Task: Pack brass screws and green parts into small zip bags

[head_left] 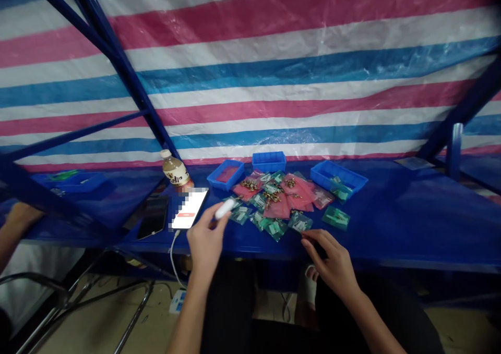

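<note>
My left hand [207, 235] holds a small white rounded object [225, 208] between thumb and fingers, raised above the table's front part. It looks smooth and oblong; its exact kind I cannot make out. My right hand [331, 260] is closed in a pinch at the near edge of a small green bag [300, 221]. Whether the fingertips grip that bag or something tiny is unclear. Between the hands lies a heap of green bags [275, 229] and pink bags [278, 206], with brass-coloured metal parts [273, 198] on top.
Blue bins [226, 174] [269, 161] [338, 180] line the back of the blue table [403, 218]. At left are a bottle [175, 170], a lit phone [191, 210] on a white cable [172, 260], and a dark phone [154, 217]. Another person's arm [18, 223] reaches in at far left.
</note>
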Motion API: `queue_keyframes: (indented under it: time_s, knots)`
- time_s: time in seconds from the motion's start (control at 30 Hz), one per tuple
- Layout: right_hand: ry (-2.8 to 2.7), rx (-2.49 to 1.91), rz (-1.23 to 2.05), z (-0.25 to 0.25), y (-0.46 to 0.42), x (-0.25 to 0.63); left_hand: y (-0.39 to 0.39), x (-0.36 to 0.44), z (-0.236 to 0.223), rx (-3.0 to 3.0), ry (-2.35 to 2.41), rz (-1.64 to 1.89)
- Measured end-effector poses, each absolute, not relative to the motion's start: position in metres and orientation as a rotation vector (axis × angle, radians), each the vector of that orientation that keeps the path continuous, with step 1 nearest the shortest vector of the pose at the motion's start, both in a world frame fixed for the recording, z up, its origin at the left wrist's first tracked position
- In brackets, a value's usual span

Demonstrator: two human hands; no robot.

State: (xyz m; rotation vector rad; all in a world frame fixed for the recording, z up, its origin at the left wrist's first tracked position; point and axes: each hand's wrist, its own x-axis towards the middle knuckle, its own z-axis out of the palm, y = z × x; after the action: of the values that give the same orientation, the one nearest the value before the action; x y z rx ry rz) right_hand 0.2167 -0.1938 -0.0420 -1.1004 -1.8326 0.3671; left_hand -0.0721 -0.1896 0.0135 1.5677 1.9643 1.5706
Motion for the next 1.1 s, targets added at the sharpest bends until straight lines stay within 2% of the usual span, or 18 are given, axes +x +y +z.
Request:
queue_keyframes:
  time_s: [0.07,0.2,0.3,0.53,0.67,0.93,1.1]
  knots:
    - [-1.844,-1.087,0.338,-0.044,-0.194,0.216,-0.188,-0.107,0.016,1.673,2.191,1.525]
    - [-1.861,-1.06,0.326,-0.048,-0.193,0.216,-0.176,-0.17,0.015,1.9,2.298,1.54]
    - [-1.878,-1.04,0.308,-0.049,-0.192,0.215,-0.161,-0.194,0.012,2.046,2.451,1.338]
    - [-1.883,-1.004,0.299,-0.048,-0.191,0.214,-0.137,-0.18,0.012,2.35,2.604,0.707]
    - [-1.888,-1.002,0.281,-0.049,-0.19,0.216,-0.129,-0.175,0.013,2.343,2.683,0.503]
    - [-1.884,-0.997,0.285,-0.05,-0.19,0.216,-0.134,-0.159,0.008,2.347,2.774,0.259]
    - [-1.896,-0.996,0.259,-0.053,-0.19,0.217,-0.139,-0.145,0.01,2.274,2.804,0.492]
